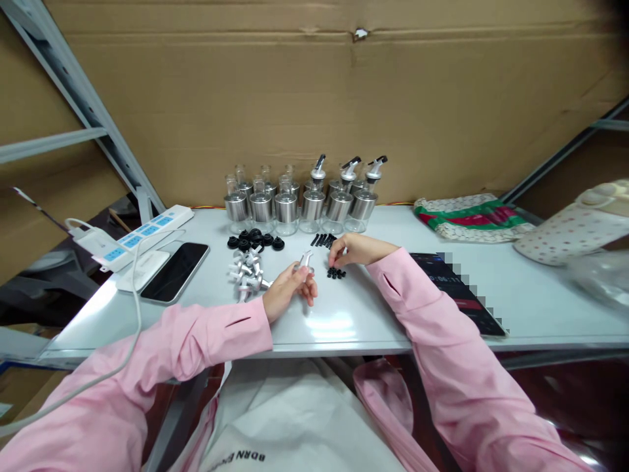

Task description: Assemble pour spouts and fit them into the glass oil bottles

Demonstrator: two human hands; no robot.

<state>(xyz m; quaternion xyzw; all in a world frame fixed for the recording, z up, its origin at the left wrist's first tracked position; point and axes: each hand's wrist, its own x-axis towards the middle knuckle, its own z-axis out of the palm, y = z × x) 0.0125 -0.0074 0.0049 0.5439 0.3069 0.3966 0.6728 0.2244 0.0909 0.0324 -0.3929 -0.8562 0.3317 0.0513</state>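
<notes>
My left hand (289,290) is closed around a silver pourer spout (305,260), its narrow end pointing up. To its right, my right hand (358,249) reaches down with thumb and fingers pinched together at a cluster of small black pieces (336,273). Whatever lies between those fingertips is too small to make out. Behind that hand sits a row of short black levers (322,240). Left of my left hand are a heap of silver spouts (248,270) and a group of black ribbed stoppers (254,238).
Several glass bottles with steel sleeves (286,210) line the back; three carry pourers (348,172). A phone (175,273) and power strip (147,236) lie left, with a white cable (137,288) crossing my left sleeve. A tablet (455,292) and patterned cloth (469,218) lie right.
</notes>
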